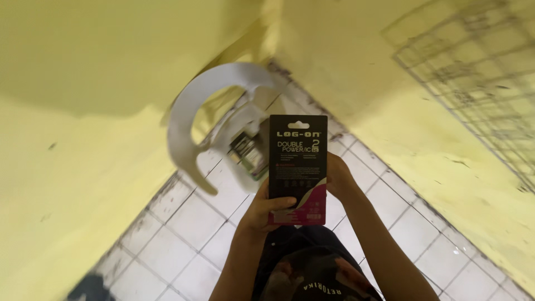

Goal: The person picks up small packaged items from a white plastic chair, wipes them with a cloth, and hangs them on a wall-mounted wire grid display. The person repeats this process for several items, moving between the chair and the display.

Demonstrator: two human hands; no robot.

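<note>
I hold a flat black retail package (pixel 297 161) with a pink and white lower corner upright in front of me, its printed back facing the camera. My left hand (pixel 266 210) grips its lower left edge, thumb across the front. My right hand (pixel 337 177) is behind its right edge, fingers hidden. Beyond the package stands a white plastic chair (pixel 205 114) with small dark packages (pixel 248 153) lying on its seat.
Yellow walls (pixel 83 139) rise on the left and right and meet in a corner behind the chair. A wire grid rack (pixel 479 72) hangs on the right wall. The floor (pixel 178 245) is white tile with dark grout. The picture is motion-blurred.
</note>
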